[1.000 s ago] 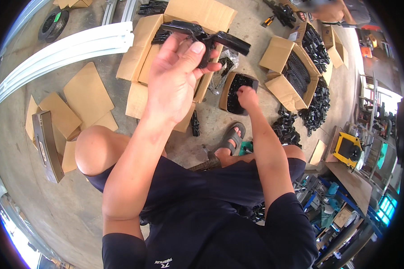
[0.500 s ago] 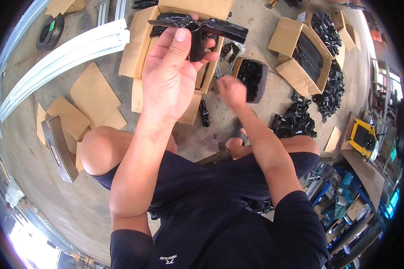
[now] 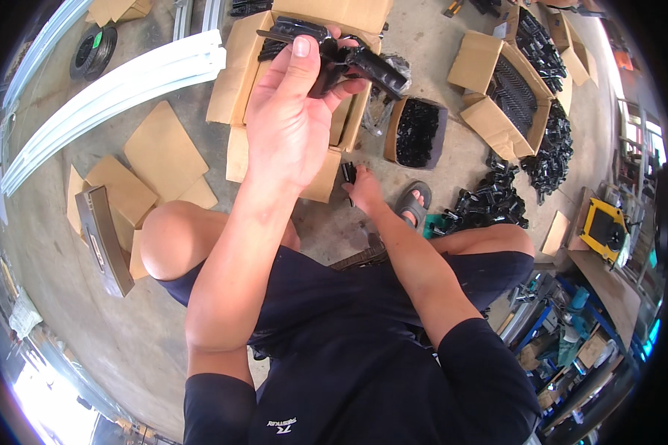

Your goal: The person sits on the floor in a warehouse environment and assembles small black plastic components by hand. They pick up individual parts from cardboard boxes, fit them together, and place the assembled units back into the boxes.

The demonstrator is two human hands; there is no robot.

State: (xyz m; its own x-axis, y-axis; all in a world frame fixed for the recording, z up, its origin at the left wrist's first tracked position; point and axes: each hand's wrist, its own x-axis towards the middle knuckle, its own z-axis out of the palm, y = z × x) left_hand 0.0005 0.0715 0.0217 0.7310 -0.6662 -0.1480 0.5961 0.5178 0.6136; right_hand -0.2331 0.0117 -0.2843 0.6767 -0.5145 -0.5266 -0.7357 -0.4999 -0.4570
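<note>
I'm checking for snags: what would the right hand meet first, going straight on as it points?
First, the small black part at the fingertips of the right hand, seemingly already touched; beyond that, probably the cardboard flap, though depth is unclear.

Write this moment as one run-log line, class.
left hand: holds black branching part | right hand: at dark piece, grip unclear | nearby: open cardboard box, small box of black pieces
</note>
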